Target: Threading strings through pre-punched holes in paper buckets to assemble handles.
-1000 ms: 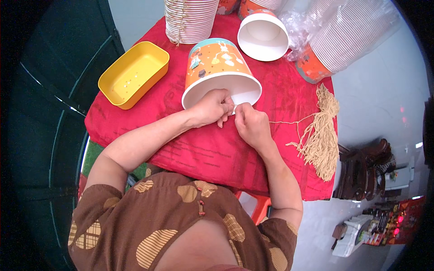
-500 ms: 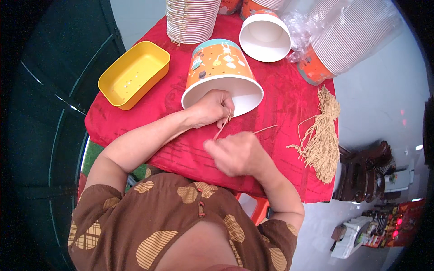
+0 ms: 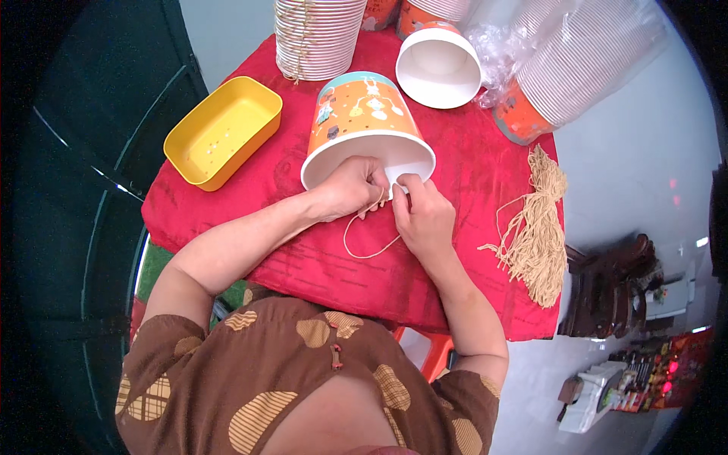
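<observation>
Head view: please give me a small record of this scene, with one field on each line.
surface: red cloth over a small table
left hand: at the rim of the orange paper bucket, which lies on its side
right hand: at the same rim, pinching a tan string that hangs in a loop
string bundle: at the right edge of the cloth
yellow tray: left of the bucket, tiny bits inside
white-inside bucket: behind, open mouth toward the camera
stacks of buckets: at the far edge
</observation>
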{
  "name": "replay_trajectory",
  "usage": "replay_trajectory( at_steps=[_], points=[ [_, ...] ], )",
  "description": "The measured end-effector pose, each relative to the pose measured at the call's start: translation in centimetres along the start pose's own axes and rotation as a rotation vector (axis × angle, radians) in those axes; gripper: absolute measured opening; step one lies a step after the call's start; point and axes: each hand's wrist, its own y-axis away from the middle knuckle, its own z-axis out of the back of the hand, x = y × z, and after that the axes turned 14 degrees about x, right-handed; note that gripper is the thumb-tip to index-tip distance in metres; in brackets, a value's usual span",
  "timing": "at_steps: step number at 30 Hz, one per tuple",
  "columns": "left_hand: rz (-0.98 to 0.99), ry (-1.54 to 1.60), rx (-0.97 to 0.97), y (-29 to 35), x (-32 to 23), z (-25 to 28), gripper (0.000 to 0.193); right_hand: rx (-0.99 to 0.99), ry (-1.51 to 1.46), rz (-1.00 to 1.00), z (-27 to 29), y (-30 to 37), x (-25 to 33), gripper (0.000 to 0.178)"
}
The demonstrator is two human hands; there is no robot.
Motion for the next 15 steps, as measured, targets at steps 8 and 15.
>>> replay_trajectory(
  at_steps=[8,15],
  points=[
    [-0.014,-0.038,0.019,-0.1,0.8,0.1,0.005,-0.022,-0.268,0.093,-2.1,-0.5,-2.1,0.011],
    [-0.013,-0.212,-0.027,-0.2,0.7,-0.4,0.006,0.013,-0.291,0.095,-2.0,-0.7,-2.3,0.011]
  ],
)
